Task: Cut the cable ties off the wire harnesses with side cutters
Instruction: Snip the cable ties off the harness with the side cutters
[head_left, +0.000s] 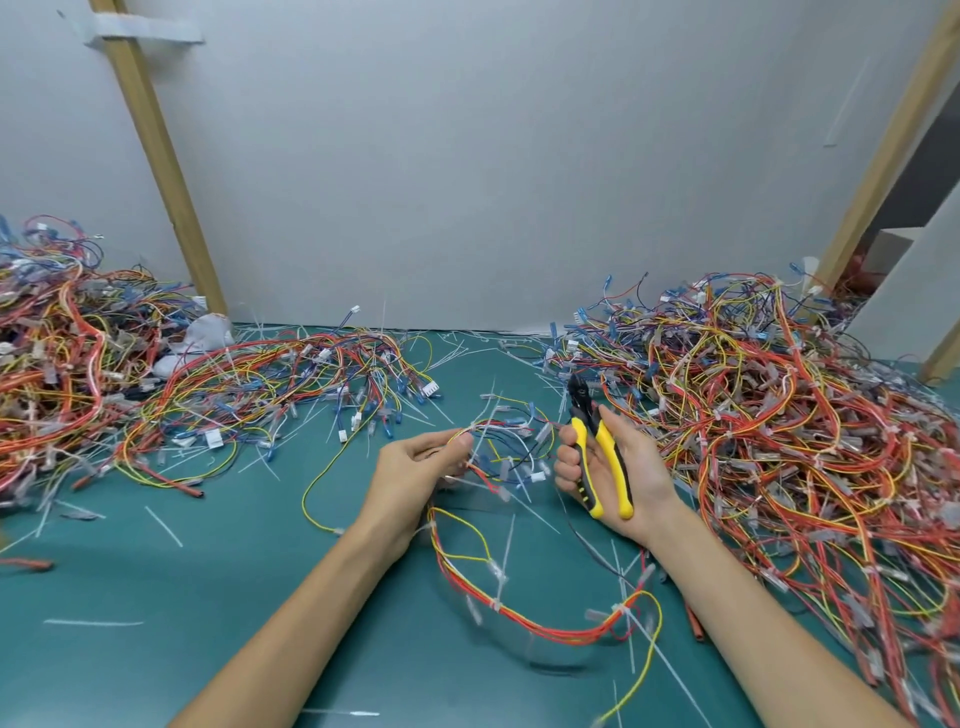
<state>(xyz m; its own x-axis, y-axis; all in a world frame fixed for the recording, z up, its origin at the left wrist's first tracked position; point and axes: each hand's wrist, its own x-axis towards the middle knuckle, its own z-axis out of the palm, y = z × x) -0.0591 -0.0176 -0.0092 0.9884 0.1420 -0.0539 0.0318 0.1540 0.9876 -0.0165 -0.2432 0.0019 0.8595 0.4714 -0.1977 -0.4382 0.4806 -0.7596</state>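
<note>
Red-and-yellow wire harness, bound by white cable ties, loops across the near middle of the teal worktop. Its far end of blue and white leads is pinched between thumb and fingertips of the left hand. Just beside it, the right hand curls its fingers round the yellow-and-black side cutters, head pointing away. Tangled harness piles crowd the right edge and far left corner. White tie offcuts litter the worktop.
</note>
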